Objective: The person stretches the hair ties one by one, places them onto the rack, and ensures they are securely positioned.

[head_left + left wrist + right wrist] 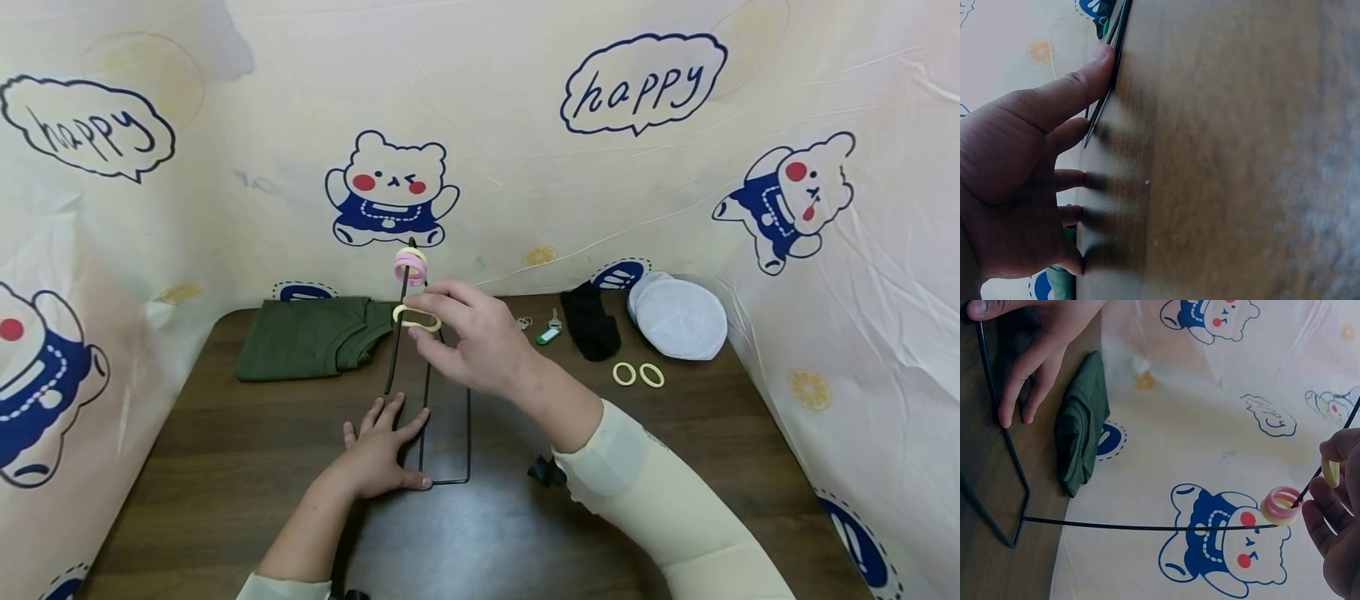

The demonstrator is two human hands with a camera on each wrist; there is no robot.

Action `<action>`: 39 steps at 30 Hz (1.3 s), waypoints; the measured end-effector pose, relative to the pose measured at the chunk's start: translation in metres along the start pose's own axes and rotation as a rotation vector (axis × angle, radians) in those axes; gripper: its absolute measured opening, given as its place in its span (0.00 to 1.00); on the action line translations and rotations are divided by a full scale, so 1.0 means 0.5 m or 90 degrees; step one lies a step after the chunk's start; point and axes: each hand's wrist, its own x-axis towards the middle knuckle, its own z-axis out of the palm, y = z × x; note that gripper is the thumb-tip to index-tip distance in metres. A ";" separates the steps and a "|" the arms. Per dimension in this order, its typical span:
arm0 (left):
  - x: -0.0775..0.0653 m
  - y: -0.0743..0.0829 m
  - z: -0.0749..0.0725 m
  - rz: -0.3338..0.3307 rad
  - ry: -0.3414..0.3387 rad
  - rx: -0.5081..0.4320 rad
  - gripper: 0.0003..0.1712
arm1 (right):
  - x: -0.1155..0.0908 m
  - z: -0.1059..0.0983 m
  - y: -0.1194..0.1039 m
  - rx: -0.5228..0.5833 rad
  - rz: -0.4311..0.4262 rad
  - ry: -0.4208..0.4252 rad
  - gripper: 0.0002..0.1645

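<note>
A pale printed wall cloth [495,208] fills the upper half of the head view, above a brown wooden table [202,500]. A black wire stand [468,437] rises at the centre, its base flat on the tabletop. Left of it, at mid-left of the frame, lies a folded dark green garment [300,337]. The left hand [382,458], lower centre, is spread wide, its thumb and index finger touching the base and its other fingertips on the table. The right hand [480,342], at the centre, pinches a yellow ring [427,326] between thumb and fingers, beside the stand's sloping rod; whether the ring encircles the rod is hard to tell. A white cap [678,317] sits at centre right, next to a black sock [591,323]. Pink rings [409,268] hang near the stand's top, with yellow showing just behind. Two loose yellow rings [652,376] lie below the cap, and a green-tagged key [551,333] lies left of the sock.
</note>
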 end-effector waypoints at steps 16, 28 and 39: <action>-0.004 0.005 -0.003 -0.001 0.002 -0.001 0.63 | 0.015 0.021 0.043 -0.016 0.017 0.031 0.20; -0.003 0.005 -0.002 0.000 -0.001 -0.002 0.63 | 0.029 0.036 0.073 -0.008 0.045 0.039 0.22; -0.004 0.007 -0.003 -0.003 -0.004 -0.002 0.63 | 0.019 0.035 0.083 -0.002 0.088 0.047 0.26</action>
